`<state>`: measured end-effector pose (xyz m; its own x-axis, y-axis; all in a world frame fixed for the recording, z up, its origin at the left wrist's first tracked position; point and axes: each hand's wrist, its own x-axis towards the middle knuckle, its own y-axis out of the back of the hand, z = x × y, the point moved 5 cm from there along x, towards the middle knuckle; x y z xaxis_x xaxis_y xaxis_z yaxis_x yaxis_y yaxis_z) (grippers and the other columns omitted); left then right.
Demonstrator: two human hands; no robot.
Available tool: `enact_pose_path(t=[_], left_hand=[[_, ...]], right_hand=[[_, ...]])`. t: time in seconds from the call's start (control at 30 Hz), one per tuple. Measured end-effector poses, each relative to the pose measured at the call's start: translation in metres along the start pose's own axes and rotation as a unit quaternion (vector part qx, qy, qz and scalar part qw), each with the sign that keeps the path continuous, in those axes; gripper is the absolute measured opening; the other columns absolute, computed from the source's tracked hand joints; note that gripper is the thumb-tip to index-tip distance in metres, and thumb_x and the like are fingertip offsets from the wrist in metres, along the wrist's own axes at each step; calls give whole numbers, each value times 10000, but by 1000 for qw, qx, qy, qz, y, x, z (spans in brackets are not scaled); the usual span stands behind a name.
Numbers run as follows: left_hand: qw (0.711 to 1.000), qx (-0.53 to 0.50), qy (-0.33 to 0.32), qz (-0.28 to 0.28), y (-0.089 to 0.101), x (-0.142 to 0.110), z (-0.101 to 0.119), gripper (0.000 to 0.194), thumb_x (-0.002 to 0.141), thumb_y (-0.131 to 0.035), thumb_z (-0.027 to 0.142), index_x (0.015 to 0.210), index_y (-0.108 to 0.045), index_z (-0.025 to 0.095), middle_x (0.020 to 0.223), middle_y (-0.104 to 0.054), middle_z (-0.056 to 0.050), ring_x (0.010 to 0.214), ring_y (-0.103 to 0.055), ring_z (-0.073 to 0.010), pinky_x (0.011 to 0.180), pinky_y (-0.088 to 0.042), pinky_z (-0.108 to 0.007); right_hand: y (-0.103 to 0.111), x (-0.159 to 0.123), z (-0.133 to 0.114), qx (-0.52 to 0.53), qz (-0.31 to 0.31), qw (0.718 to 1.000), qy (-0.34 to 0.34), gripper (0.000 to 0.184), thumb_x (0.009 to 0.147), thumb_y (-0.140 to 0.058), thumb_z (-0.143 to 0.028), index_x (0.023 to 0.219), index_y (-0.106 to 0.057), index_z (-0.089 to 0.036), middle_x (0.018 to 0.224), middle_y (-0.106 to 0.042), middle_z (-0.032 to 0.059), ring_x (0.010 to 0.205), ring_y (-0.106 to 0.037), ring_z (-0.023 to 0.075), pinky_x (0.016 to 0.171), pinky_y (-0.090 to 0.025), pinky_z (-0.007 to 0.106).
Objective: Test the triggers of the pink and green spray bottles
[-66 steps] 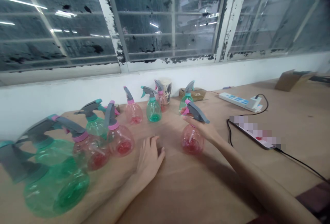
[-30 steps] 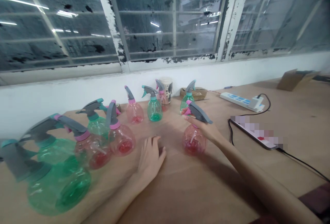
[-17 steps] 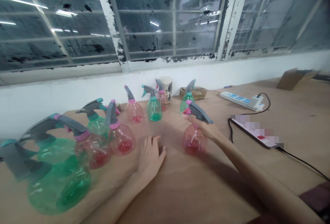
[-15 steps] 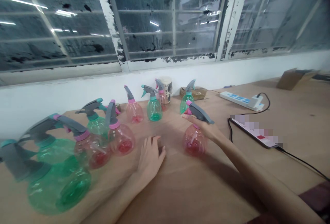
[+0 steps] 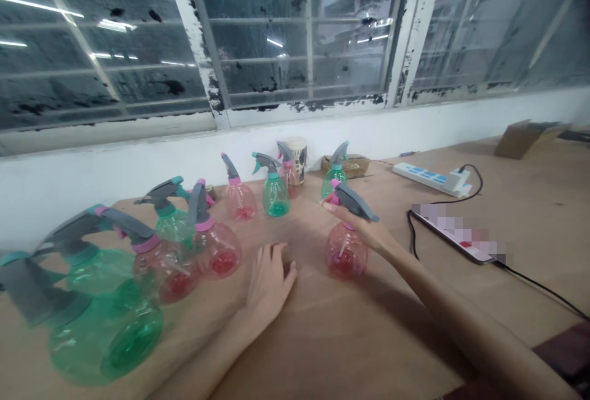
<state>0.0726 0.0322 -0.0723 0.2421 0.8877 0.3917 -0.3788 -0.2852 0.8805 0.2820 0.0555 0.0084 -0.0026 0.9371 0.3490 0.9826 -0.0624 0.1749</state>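
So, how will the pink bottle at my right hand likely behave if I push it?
The bottle looks like thin, see-through plastic, so it's probably light and fairly stiff. Its smooth, shiny body might be slippery. The bulky grey spray head sits high on it, so a push up there could tip it.

I count ten spray bottles: five pink spray bottles (image 5: 345, 258) and five green spray bottles (image 5: 275, 198). One pink bottle is in my right grip (image 5: 369, 231), and four more stand apart from it; with my left grip (image 5: 268, 282) I make two grips. There are also one cup (image 5: 300, 157), two cardboard boxes (image 5: 354, 168), one power strip (image 5: 424, 177), one plug (image 5: 455, 184) in it, one phone (image 5: 454, 235), one pen-like thing (image 5: 408, 154) and one bench (image 5: 332, 338).
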Motion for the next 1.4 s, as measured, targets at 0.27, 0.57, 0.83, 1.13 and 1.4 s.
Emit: enact_pose_path(t=[0.27,0.57,0.83,1.13,1.4], left_hand=[[1000,-2,1,1,0,0,1,321,840,-465,248,1142,-504,146,1062,-561,-106,1020,-499,-265,882,-427,-435],[1000,-1,4,-12,1,1,2,335,841,-468,239,1148,-505,111,1081,-562,-128,1027,-493,-279,894,-423,-443],[1000,1,6,-14,2,1,3,325,841,-462,227,1141,-506,111,1082,-562,-129,1031,-500,-279,897,-425,-440],[999,9,12,-29,1,1,3,331,854,-469,228,1160,-495,105,1110,-548,-129,1048,-482,-278,913,-411,-435],[999,11,22,-46,3,2,5,341,850,-493,217,1164,-509,86,1117,-553,-141,1064,-482,-281,923,-395,-408]], right_hand=[[-2,0,1,12,-24,999,41,362,760,-629,-482,1046,-650,-262,940,-705,27,1048,-609,249,966,-408,423],[-2,0,-2,4,-17,1000,12,330,727,-656,-494,968,-672,-270,950,-706,32,1023,-621,262,946,-431,423],[4,0,5,-22,8,1000,-1,281,729,-643,-506,815,-654,-240,819,-668,27,836,-623,243,763,-470,373],[1,0,13,-5,5,1000,-14,337,738,-623,-540,765,-618,-204,711,-614,10,639,-560,169,587,-446,298],[-4,-1,2,9,-14,999,32,405,739,-637,-514,1024,-638,-227,1027,-684,55,1010,-611,243,927,-427,402]])
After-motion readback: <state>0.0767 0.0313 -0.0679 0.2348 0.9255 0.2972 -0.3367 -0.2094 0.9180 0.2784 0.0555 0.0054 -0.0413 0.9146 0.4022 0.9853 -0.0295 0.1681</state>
